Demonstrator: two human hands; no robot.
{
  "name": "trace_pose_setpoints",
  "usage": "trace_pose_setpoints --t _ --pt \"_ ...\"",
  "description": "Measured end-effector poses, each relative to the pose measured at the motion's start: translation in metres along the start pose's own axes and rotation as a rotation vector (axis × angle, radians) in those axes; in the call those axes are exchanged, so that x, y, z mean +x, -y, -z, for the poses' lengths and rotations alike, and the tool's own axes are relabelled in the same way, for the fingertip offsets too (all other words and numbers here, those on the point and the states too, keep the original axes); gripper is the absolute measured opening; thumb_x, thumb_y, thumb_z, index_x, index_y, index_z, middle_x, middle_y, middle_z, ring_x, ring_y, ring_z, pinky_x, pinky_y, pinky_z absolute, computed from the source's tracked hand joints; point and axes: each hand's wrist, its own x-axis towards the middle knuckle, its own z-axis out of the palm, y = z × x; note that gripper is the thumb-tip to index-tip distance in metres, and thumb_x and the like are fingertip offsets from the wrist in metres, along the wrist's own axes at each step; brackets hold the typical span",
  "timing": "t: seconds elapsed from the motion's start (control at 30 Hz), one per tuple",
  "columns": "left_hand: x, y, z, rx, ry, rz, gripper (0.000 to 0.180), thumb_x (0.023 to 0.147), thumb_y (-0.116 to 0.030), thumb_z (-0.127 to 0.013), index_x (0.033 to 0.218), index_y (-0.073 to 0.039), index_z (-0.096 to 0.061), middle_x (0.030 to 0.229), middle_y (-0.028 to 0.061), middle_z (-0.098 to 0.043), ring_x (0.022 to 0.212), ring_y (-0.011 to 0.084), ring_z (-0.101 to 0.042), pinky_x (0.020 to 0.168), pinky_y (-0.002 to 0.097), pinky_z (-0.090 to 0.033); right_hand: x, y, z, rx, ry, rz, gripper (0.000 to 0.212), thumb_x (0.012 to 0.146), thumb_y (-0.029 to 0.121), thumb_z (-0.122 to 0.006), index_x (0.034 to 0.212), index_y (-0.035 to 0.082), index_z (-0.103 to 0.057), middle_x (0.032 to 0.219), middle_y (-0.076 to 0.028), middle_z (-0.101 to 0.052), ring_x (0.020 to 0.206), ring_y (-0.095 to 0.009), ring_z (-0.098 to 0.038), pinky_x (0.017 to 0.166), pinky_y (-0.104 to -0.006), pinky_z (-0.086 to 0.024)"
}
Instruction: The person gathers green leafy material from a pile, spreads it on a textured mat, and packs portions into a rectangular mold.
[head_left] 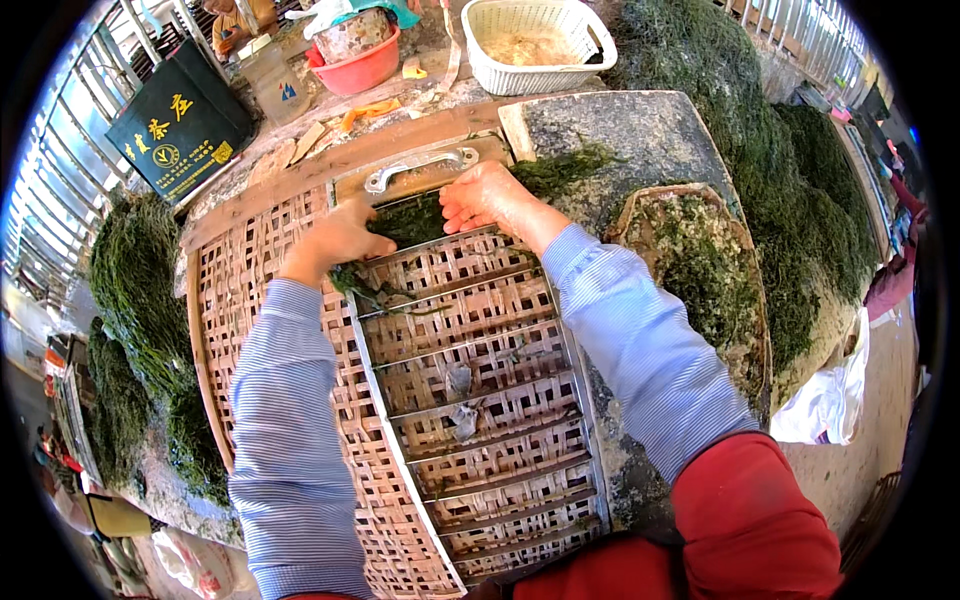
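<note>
A ladder-like metal frame (400,440) with several cross slats lies over a woven bamboo mat (290,340). Dark green seaweed (412,220) fills the slot at its far end, just below a wooden board with a metal handle (420,168). At the slot's left end my left hand (338,240) touches the seaweed, its thumb spread from the fingers. My right hand (490,205) is at the right end, fingers curled together against the seaweed. Loose strands hang over the frame's left rail below my left hand. Two small greyish scraps (465,420) rest on the slats.
To the right stand a grey board (620,130), a shallow tray of chopped green bits (690,270) and a large seaweed heap (790,220). More seaweed (150,290) lies left. Behind are a dark green box (180,120), red basin (355,70) and white basket (535,80).
</note>
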Motion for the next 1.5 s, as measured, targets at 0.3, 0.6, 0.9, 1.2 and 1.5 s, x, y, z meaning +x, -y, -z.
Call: trace_pose_setpoints --t 0.3,0.6,0.9,1.2,1.5 --pt "-0.047 0.031 0.066 -0.376 0.242 0.405 0.012 0.081 -0.010 -0.065 0.079 0.000 -0.058 0.055 0.0003 -0.050 0.043 0.0069 -0.044 0.039 0.0234 -0.035 0.006 -0.012 -0.013 -0.124 -0.187 0.063 0.024 0.076 0.020 -0.072 0.081 -0.004 -0.067 0.068 -0.011 -0.066 0.057 -0.015 -0.066 0.050 -0.0251 -0.053" --pt "-0.090 0.183 0.059 0.272 -0.732 0.716 0.027 0.072 -0.011 -0.057 0.096 -0.005 -0.068 0.091 0.0153 -0.068 0.080 0.0278 -0.065 0.071 0.0374 -0.052 -0.007 -0.024 -0.050 -0.823 -0.449 0.426 0.032 0.068 0.033 -0.071 0.070 0.003 -0.060 0.073 -0.015 -0.059 0.069 -0.033 -0.060 0.059 -0.0440 -0.047" --pt "-0.054 -0.062 -0.061 0.584 -0.492 -0.086 0.032 0.092 -0.025 -0.042 0.111 -0.008 -0.062 0.116 0.0083 -0.059 0.120 0.0246 -0.046 0.109 0.0437 -0.019 -0.046 -0.011 -0.019 -1.012 -0.284 0.439 0.023 0.083 0.012 -0.056 0.103 0.001 -0.059 0.102 -0.018 -0.058 0.083 -0.023 -0.061 0.065 -0.0348 -0.054" --pt "-0.062 -0.049 -0.070 0.609 -0.664 -0.193 0.035 0.092 -0.028 -0.043 0.114 -0.007 -0.059 0.127 0.0079 -0.052 0.121 0.0244 -0.044 0.108 0.0431 -0.020 -0.249 -0.039 0.163 -1.358 -0.428 0.283 0.040 0.069 0.026 -0.074 0.105 0.012 -0.063 0.096 -0.013 -0.062 0.075 -0.030 -0.062 0.067 -0.0408 -0.049" --pt "-0.065 -0.054 -0.067 0.592 -0.525 -0.081 0.038 0.092 -0.027 -0.041 0.125 -0.011 -0.051 0.131 0.0061 -0.048 0.122 0.0228 -0.043 0.109 0.0431 -0.020 -0.162 0.044 0.115 -0.133 -0.501 0.303 0.017 0.086 0.011 -0.061 0.099 0.000 -0.063 0.076 -0.007 -0.062 0.052 -0.008 -0.056 0.039 -0.0175 -0.042"
